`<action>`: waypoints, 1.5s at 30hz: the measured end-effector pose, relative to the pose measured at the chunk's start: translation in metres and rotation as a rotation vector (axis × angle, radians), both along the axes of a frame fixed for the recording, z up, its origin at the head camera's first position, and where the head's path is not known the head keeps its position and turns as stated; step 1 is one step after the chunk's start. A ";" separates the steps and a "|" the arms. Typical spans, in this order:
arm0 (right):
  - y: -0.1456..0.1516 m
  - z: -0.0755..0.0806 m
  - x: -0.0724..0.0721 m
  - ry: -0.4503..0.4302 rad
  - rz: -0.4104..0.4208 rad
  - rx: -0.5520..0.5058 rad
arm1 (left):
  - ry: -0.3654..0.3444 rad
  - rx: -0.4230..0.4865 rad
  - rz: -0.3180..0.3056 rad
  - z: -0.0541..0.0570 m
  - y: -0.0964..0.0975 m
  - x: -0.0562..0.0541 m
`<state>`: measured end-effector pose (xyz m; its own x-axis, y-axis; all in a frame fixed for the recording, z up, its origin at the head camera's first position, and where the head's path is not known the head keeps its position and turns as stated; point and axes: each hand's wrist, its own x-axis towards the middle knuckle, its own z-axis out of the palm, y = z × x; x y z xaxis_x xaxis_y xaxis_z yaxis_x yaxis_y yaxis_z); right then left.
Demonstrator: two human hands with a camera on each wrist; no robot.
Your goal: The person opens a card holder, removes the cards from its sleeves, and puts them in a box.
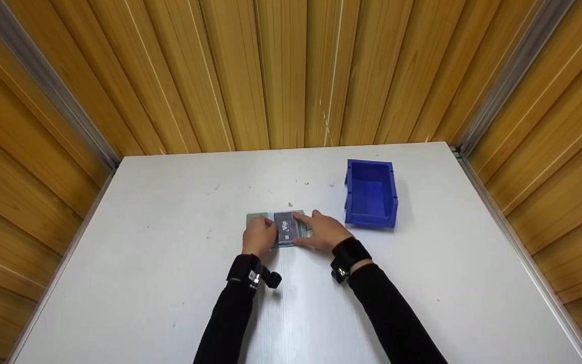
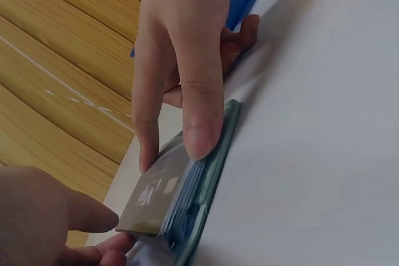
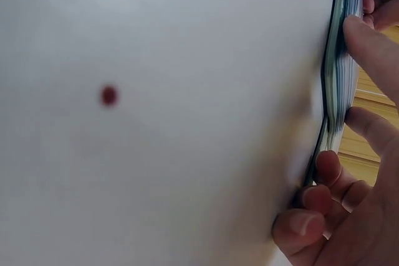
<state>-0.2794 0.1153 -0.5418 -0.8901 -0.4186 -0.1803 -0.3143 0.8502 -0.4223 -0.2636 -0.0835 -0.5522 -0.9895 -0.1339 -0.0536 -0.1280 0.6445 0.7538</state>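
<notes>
A card holder (image 1: pixel 301 215) with greenish covers and clear sleeves lies spread on the white table. A dark grey card (image 1: pixel 285 227) marked "Vip" sits on its stack of sleeves. My left hand (image 1: pixel 259 236) is at the card's left edge; in the left wrist view its thumb and index finger (image 2: pixel 93 216) pinch the near corner. My right hand (image 1: pixel 325 231) spans the card's right part, thumb and index finger spread and pressing near opposite edges. In the right wrist view, its other fingers (image 3: pixel 318 200) are bent beside the cover. Whether the card is inside a sleeve, I cannot tell.
A blue plastic bin (image 1: pixel 370 197) stands on the table, just beyond and right of my right hand. The white tabletop (image 1: pixel 170 253) surrounds the card holder, and wood-patterned walls (image 1: pixel 281 76) enclose it at the back and sides. Both wrists wear black camera straps.
</notes>
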 end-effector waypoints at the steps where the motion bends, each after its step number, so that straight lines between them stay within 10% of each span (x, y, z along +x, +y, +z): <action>1: 0.000 0.000 0.000 0.002 0.004 0.003 | -0.004 -0.007 0.005 0.000 0.001 -0.001; 15: 0.001 -0.001 -0.001 0.007 0.011 -0.004 | 0.002 -0.139 -0.019 -0.003 0.005 -0.008; 45: 0.002 -0.001 -0.002 -0.007 0.005 -0.025 | -0.038 -0.022 -0.082 -0.005 -0.005 -0.005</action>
<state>-0.2817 0.1174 -0.5433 -0.8866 -0.4277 -0.1760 -0.3155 0.8376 -0.4460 -0.2686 -0.0888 -0.5570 -0.9946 -0.0542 -0.0889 -0.1022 0.6701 0.7352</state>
